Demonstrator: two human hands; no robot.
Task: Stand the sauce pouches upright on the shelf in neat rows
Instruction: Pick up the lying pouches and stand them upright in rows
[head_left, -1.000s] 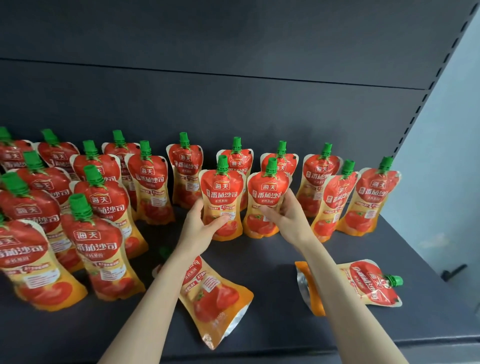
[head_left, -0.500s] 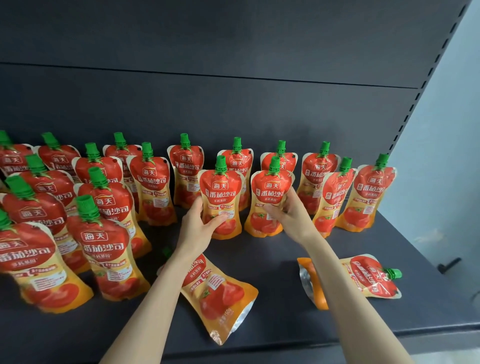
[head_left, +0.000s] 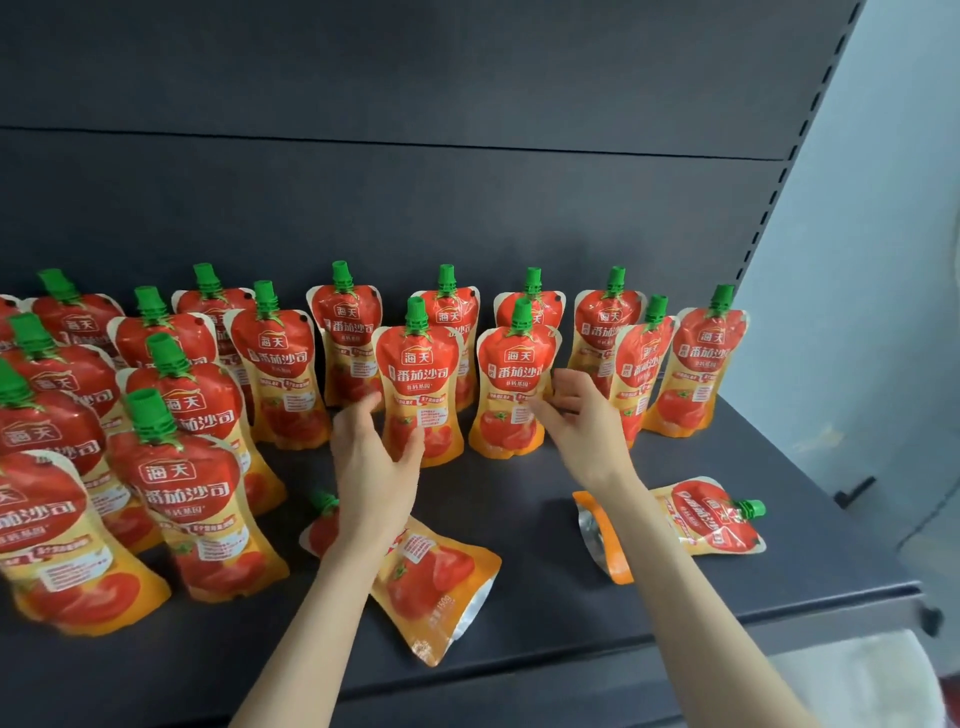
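Observation:
Red and orange sauce pouches with green caps stand in rows on the dark shelf (head_left: 524, 512). Two stand side by side at the middle front: the left centre pouch (head_left: 422, 382) and the right centre pouch (head_left: 511, 387). My left hand (head_left: 371, 462) is at the lower left of the left one, thumb over its front and fingers spread and blurred beside it. My right hand (head_left: 582, 421) is at the right one's right edge with fingers apart. One flat pouch (head_left: 434, 577) lies under my left forearm. Another flat pouch (head_left: 714, 519) lies to the right, its cap pointing right.
Several upright pouches (head_left: 182, 499) crowd the left side up to the front edge. More stand along the back panel (head_left: 467, 208), out to the far right pouch (head_left: 698, 369). The slotted shelf upright (head_left: 779, 187) and a pale wall bound the right.
Both hands have loosened from the two centre pouches: the fingers came out from behind them and spread. The pouches stay standing. The view has tilted slightly.

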